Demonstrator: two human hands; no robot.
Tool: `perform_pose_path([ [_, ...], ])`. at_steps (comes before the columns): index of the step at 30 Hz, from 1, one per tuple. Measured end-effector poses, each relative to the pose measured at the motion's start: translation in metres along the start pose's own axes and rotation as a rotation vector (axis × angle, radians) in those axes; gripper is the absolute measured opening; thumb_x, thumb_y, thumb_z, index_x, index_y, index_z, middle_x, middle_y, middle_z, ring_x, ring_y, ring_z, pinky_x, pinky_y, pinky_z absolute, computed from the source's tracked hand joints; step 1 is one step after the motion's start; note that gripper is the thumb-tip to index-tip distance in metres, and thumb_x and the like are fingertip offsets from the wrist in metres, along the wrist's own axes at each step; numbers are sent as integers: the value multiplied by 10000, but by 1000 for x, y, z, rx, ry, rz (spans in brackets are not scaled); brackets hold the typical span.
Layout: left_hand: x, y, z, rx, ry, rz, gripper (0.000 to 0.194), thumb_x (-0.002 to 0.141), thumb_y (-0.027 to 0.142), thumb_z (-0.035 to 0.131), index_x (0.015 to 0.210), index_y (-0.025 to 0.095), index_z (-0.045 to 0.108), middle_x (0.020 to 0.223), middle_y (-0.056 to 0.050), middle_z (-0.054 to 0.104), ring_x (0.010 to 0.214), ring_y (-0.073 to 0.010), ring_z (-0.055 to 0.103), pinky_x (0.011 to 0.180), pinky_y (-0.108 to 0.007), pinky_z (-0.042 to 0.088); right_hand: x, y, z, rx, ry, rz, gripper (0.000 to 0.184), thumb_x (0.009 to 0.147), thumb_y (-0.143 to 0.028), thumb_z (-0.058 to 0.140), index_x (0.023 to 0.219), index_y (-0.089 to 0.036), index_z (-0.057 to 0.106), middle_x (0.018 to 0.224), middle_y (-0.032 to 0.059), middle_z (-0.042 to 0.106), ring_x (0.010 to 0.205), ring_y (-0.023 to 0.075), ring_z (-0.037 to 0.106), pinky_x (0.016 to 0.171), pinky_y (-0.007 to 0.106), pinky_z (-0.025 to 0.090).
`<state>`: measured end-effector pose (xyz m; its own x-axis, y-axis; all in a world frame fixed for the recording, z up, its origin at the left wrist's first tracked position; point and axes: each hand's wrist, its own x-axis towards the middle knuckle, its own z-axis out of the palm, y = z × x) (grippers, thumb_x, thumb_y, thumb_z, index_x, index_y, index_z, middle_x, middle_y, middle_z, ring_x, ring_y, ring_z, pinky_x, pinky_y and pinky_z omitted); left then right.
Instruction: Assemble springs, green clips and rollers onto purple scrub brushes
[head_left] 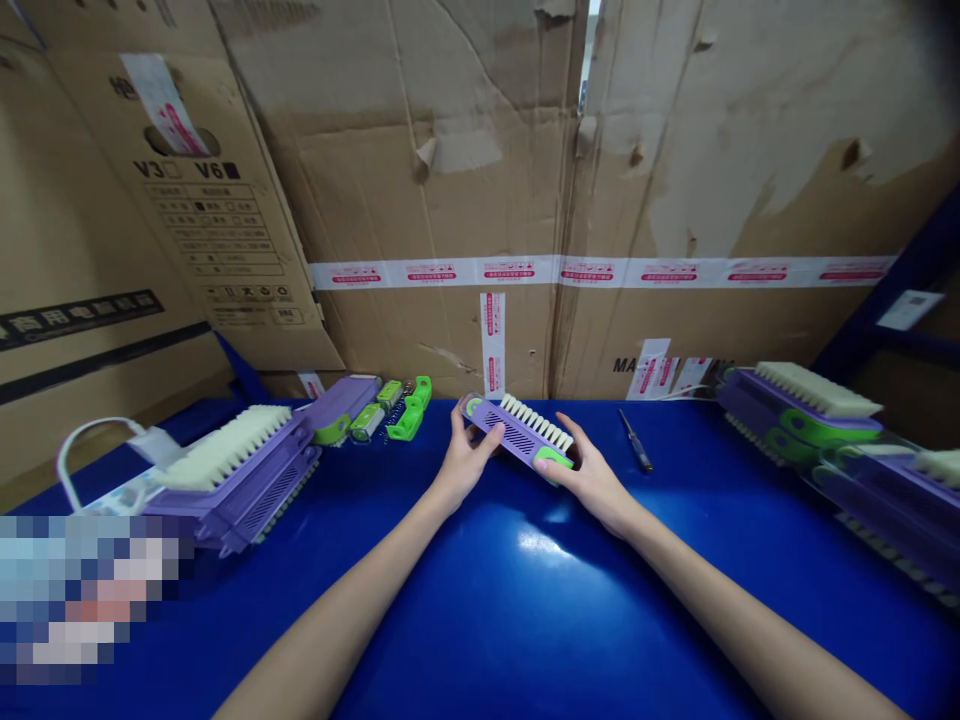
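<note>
Between my two hands is a purple brush [516, 434] with cream bristles along its upper edge, a slotted side and green end parts. My left hand [466, 455] grips its left end, thumb on the slotted face. At the right end, by the green part, my right hand [585, 470] is closed on the same brush. It is held tilted, its right end lower, just above the blue table [480, 620]. A screwdriver [636, 442] lies to the right of my right hand. The fingers behind the brush are partly hidden.
Purple brushes [232, 470] are stacked at the left, near a power strip with a white plug [154, 445]. Green parts [411, 408] and small screws lie at the back left. More purple-green brushes [799, 415] sit at the right. Cardboard walls [450, 200] enclose the back.
</note>
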<state>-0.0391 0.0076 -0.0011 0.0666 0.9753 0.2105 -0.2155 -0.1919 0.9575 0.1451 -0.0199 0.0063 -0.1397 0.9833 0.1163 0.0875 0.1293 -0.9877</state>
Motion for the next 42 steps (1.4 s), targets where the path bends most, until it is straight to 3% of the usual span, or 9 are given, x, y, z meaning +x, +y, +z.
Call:
perform_pose_path([
  [7,-1,0,-1,52,27,85,696,678,370,735,1215,259,307,1251,-80,506,1159,-212,513,1024,-402,382,-4,6,9,-86,30,-84,962,656,-423,738,1430,-202,211,1313,118,513,1196,254,500,1033,429,374],
  [15,-1,3,1,35,67,77,663,681,339,739,1213,258,352,1240,-64,530,1159,-197,512,1024,-371,377,-7,8,13,-115,60,-93,964,675,-443,717,1437,-201,178,1266,120,544,1167,253,519,1014,422,383],
  [19,3,17,3,-81,99,38,825,634,298,777,1300,297,290,1153,-62,610,1096,-226,570,959,-417,441,-8,10,15,-61,-4,-118,993,708,-429,696,1452,-221,73,1225,115,558,1092,228,569,995,424,401],
  [22,10,38,0,-84,211,66,879,602,290,794,1327,281,297,1069,-75,656,1046,-245,603,918,-435,472,-7,13,17,-49,17,-133,922,739,-453,656,1444,-234,104,1240,124,521,1041,205,583,986,429,410],
  [25,19,66,-12,84,265,157,763,569,292,808,1243,197,465,1079,-115,653,1038,-251,605,917,-407,481,-5,16,17,-49,24,-123,854,774,-482,605,1439,-243,125,1219,117,515,1031,187,575,983,416,412],
  [29,34,111,-40,375,342,195,739,558,345,804,1219,154,537,1129,-132,637,1027,-257,610,893,-383,496,-5,19,16,-64,6,-123,813,791,-477,587,1431,-244,142,1205,107,510,1018,178,570,988,412,404],
  [34,56,157,-83,1040,495,173,700,594,506,732,1202,188,588,1181,-93,626,1104,-295,563,949,-407,431,-5,18,16,-79,-9,-120,792,802,-478,574,1425,-238,147,1210,108,495,1023,176,564,986,404,405],
  [38,72,168,-115,1466,462,22,704,665,558,644,1246,169,557,1198,-116,615,1093,-340,552,913,-440,416,-5,17,16,-90,-13,-106,790,804,-476,567,1426,-222,151,1221,117,488,1021,177,564,978,397,410],
  [42,87,161,-142,1646,435,-104,742,669,583,617,1272,159,533,1174,-165,613,1105,-377,515,848,-431,432,-6,14,16,-105,-18,-112,773,804,-463,566,1423,-223,170,1215,114,493,1014,174,566,977,394,410],
])
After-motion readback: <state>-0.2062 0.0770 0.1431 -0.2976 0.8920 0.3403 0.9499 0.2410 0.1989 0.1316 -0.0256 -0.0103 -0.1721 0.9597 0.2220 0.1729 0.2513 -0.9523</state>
